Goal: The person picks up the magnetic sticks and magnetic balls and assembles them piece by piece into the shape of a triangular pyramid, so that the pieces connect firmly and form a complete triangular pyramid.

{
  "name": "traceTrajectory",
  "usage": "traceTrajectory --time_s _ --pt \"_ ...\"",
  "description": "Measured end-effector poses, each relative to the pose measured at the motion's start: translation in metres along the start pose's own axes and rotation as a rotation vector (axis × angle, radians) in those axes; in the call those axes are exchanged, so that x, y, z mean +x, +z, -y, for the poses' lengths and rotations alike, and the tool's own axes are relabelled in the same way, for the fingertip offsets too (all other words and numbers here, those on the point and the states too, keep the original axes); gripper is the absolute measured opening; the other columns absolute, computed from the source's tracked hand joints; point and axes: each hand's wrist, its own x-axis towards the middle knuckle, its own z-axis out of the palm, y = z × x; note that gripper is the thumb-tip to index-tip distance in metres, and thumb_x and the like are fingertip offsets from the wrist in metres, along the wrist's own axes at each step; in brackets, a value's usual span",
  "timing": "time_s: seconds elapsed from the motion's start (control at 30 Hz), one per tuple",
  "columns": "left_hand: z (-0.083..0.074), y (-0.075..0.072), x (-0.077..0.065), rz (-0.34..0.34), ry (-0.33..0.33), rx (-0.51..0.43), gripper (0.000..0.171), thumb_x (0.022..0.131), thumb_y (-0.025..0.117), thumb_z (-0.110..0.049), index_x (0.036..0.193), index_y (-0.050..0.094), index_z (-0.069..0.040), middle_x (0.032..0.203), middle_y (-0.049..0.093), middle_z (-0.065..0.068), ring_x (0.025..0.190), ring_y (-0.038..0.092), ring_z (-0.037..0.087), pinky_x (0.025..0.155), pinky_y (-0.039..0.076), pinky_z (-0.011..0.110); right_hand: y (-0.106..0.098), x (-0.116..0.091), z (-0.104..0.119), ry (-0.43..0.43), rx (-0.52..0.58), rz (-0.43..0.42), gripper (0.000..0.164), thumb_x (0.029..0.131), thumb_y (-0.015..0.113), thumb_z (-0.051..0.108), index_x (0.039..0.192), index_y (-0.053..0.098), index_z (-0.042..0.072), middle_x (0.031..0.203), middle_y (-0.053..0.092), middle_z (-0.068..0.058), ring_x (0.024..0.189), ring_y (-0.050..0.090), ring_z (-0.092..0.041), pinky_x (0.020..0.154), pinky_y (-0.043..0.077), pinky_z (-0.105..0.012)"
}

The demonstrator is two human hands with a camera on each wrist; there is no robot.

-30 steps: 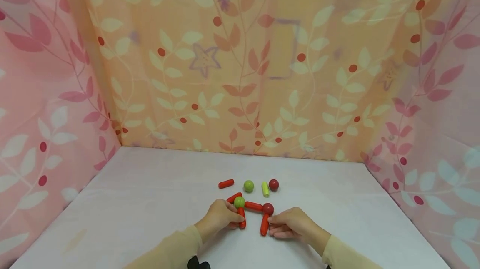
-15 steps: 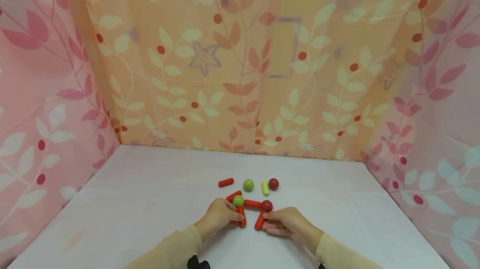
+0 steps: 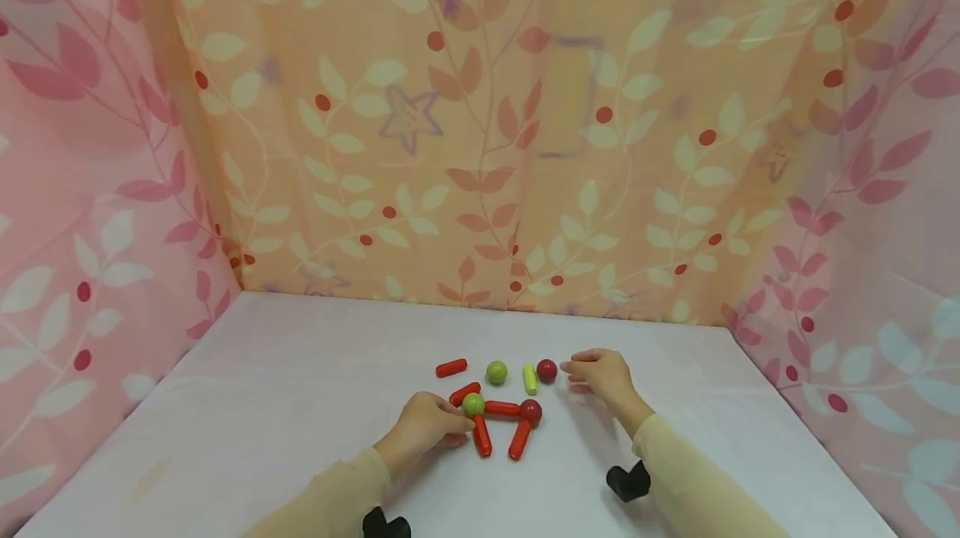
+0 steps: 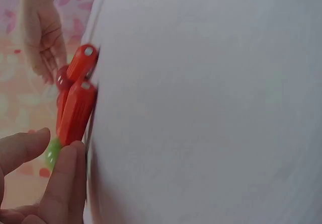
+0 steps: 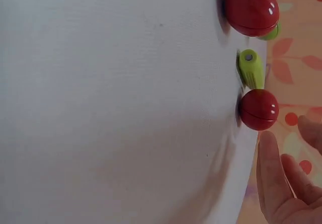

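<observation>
On the white table lies a joined figure of red rods and balls: a green ball [image 3: 473,404] and a dark red ball [image 3: 531,412] linked by a red rod [image 3: 502,410]. Two rods, the left leg [image 3: 482,436] and right leg [image 3: 520,440], point toward me, and another rod [image 3: 465,394] leaves the green ball at upper left. My left hand [image 3: 423,428] touches the left leg with its fingertips, thumb held apart from it in the left wrist view. My right hand [image 3: 606,378] reaches beside a loose dark red ball [image 5: 258,109], thumb and fingers parted, holding nothing.
Behind the figure lie a loose red rod [image 3: 452,368], a green ball [image 3: 497,372] and a short yellow-green rod [image 3: 530,378] with a metal dot in its end. Patterned cloth walls [image 3: 480,146] enclose the table at the back and both sides.
My right hand first shifted the right leg a little left, then let it go and moved up to the loose dark red ball. My left hand has loosened from the left leg.
</observation>
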Motion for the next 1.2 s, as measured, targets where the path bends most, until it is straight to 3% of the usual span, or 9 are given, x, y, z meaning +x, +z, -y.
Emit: traceTrajectory --time_s 0.1,0.23,0.6,0.73,0.93,1.07,1.2 --pt "0.000 -0.009 0.004 -0.012 0.006 -0.018 0.018 0.082 0.079 -0.010 0.089 0.070 0.004 0.084 0.070 0.009 0.066 0.069 0.011 0.070 0.060 0.027 0.004 0.014 -0.002 0.045 0.033 0.048 0.045 0.086 0.077 0.014 0.120 0.062 -0.011 0.109 0.071 -0.023 0.083 0.074 -0.024 0.077 0.062 -0.035" --pt "-0.002 -0.014 0.008 -0.033 -0.008 -0.047 0.021 0.082 0.080 -0.012 0.092 0.069 0.002 0.086 0.071 0.009 0.069 0.070 0.012 0.070 0.060 0.028 0.012 0.022 -0.005 0.109 0.056 0.048 0.042 0.083 0.079 0.013 0.117 0.065 -0.009 0.105 0.072 -0.019 0.078 0.070 -0.018 0.077 0.062 -0.034" --pt "-0.002 -0.012 0.015 -0.063 -0.013 -0.030 0.022 0.081 0.081 -0.015 0.094 0.071 -0.001 0.092 0.068 0.006 0.077 0.064 0.014 0.072 0.057 0.025 0.014 0.025 -0.007 0.152 0.087 0.039 0.033 0.083 0.079 0.011 0.108 0.070 -0.009 0.106 0.072 -0.020 0.081 0.069 -0.013 0.076 0.061 -0.027" --pt "-0.001 -0.011 0.017 -0.071 -0.006 -0.035 0.021 0.081 0.081 -0.014 0.094 0.071 -0.001 0.095 0.066 0.007 0.079 0.062 0.015 0.072 0.057 0.024 0.011 0.014 -0.005 0.124 0.041 0.028 0.035 0.085 0.079 0.021 0.110 0.073 -0.003 0.108 0.074 -0.016 0.088 0.069 -0.016 0.082 0.059 -0.027" --pt "-0.002 -0.008 0.021 -0.084 0.016 -0.015 0.019 0.081 0.081 -0.014 0.092 0.072 -0.002 0.100 0.066 0.008 0.087 0.059 0.019 0.070 0.054 0.024 0.010 -0.017 0.001 0.088 0.011 0.058 0.040 0.086 0.078 0.032 0.114 0.074 0.004 0.112 0.074 -0.013 0.102 0.066 -0.021 0.099 0.053 -0.042" --pt "-0.003 -0.006 0.023 -0.093 0.021 0.001 0.023 0.081 0.081 -0.016 0.095 0.072 -0.001 0.104 0.066 0.010 0.092 0.059 0.020 0.072 0.053 0.025 0.014 -0.035 0.002 0.064 0.092 0.103 0.035 0.085 0.078 0.024 0.112 0.074 0.001 0.112 0.074 -0.013 0.100 0.068 -0.019 0.095 0.056 -0.039" --pt "-0.005 -0.005 0.023 -0.091 0.007 -0.006 0.025 0.081 0.082 -0.017 0.096 0.072 0.000 0.104 0.066 0.011 0.086 0.061 0.018 0.070 0.054 0.024 0.019 -0.050 0.001 0.065 0.134 0.134 0.033 0.083 0.080 0.018 0.110 0.074 -0.001 0.114 0.072 -0.015 0.098 0.069 -0.019 0.088 0.059 -0.037"
